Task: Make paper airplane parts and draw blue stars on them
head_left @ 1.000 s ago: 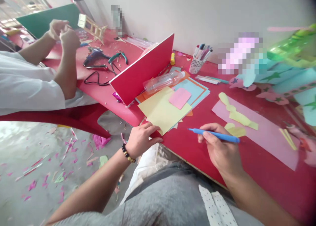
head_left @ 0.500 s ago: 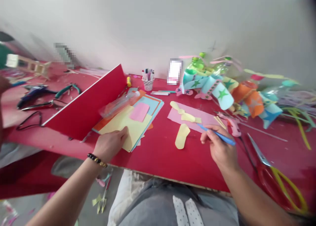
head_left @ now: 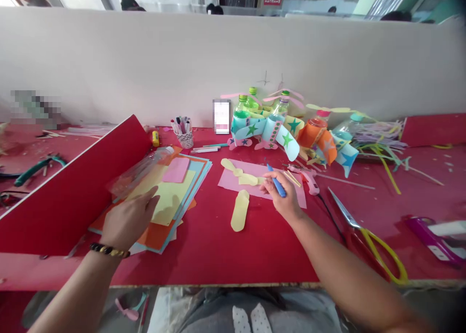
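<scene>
My right grip (head_left: 280, 194) is clenched on a slim blue plastic pen (head_left: 277, 181), just over a long pink paper strip (head_left: 229, 180). My left grip (head_left: 127, 221) is released, its fingers spread open above a pale yellow paper sheet (head_left: 167, 199) topping a stack of coloured card (head_left: 156, 236) on the red bench (head_left: 218, 260).

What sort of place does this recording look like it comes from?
Probably a craft workshop or classroom: a red worktable holds stacked coloured paper, decorated plastic-bottle crafts with paper stars, and yellow-handled scissors.
</scene>
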`<action>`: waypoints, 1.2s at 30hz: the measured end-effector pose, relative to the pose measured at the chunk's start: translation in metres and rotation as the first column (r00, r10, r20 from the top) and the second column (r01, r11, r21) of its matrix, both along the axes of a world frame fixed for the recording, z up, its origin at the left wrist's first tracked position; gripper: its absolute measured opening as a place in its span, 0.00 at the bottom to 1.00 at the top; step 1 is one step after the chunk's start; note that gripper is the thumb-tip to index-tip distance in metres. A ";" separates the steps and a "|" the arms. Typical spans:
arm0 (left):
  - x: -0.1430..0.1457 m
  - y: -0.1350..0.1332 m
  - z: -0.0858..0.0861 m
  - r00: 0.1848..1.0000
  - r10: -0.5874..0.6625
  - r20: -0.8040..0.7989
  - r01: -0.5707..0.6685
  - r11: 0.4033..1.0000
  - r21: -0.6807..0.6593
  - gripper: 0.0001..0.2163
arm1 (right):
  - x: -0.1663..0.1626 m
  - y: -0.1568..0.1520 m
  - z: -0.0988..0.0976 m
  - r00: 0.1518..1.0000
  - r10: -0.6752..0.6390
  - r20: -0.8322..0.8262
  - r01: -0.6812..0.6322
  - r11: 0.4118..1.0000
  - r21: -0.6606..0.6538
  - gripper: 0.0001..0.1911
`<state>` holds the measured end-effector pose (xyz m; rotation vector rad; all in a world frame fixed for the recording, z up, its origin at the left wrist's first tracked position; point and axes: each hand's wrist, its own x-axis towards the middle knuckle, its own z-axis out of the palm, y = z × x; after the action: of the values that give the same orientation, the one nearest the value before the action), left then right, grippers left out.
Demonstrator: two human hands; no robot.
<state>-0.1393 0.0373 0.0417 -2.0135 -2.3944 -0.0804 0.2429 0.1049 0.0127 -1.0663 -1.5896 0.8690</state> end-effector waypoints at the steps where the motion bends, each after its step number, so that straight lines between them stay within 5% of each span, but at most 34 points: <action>1: 0.008 -0.002 0.006 0.992 -0.007 0.124 0.004 1.000 0.027 0.25 | 0.003 0.002 -0.004 1.000 0.005 0.003 -0.005 1.000 -0.011 0.11; 3: 0.033 -0.004 0.017 0.914 -0.011 0.407 -0.024 0.997 0.079 0.24 | 0.008 0.004 -0.009 1.000 0.019 0.009 -0.019 0.999 -0.035 0.12; 6: 0.081 0.000 0.024 0.691 -0.178 0.700 0.118 0.984 0.134 0.21 | 0.012 0.006 -0.012 0.998 0.046 0.030 -0.044 0.996 -0.078 0.15; 12: 0.135 0.010 0.011 0.532 -0.458 0.712 0.371 0.882 0.289 0.13 | 0.009 0.008 -0.012 0.982 0.153 0.112 -0.135 0.979 -0.154 0.22; 18: 0.138 -0.004 0.001 0.655 -0.449 0.608 0.420 0.885 0.202 0.13 | -0.001 0.002 -0.013 0.944 0.284 0.166 -0.256 0.951 -0.173 0.22; 25: 0.146 -0.021 -0.015 0.700 -0.648 0.300 0.686 0.727 -0.031 0.24 | -0.017 -0.008 -0.016 0.897 0.306 0.320 -0.276 0.952 -0.136 0.16; 31: 0.158 -0.031 -0.024 0.636 -0.759 0.138 0.772 0.624 -0.121 0.23 | -0.015 -0.006 -0.015 0.908 0.274 0.317 -0.262 0.962 -0.083 0.15; 36: 0.168 -0.030 -0.022 0.608 -0.793 0.030 0.788 0.599 -0.143 0.24 | -0.011 -0.002 -0.016 0.921 0.277 0.276 -0.266 0.961 -0.076 0.15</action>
<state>0.0287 0.0072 0.0196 -2.9435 -1.2910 0.1293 0.2319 0.1031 -0.0031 -1.0472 -2.0056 0.9641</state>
